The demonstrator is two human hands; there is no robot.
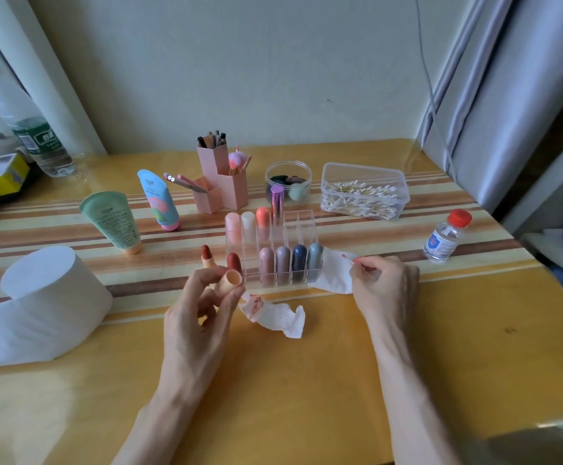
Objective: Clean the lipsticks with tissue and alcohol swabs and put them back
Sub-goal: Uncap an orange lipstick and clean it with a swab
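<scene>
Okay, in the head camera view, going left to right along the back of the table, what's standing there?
Water bottle → green tube → blue tube → pink brush holder → round clear jar → cotton swab box → red-capped bottle.

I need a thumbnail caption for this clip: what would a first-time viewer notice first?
Likely the hands at centre: the left hand holds a peach cap, and the right hand pinches a red-tipped swab. Behind them stands a clear organizer of pastel lipsticks. A red-smeared tissue lies on the table between the hands.
</scene>
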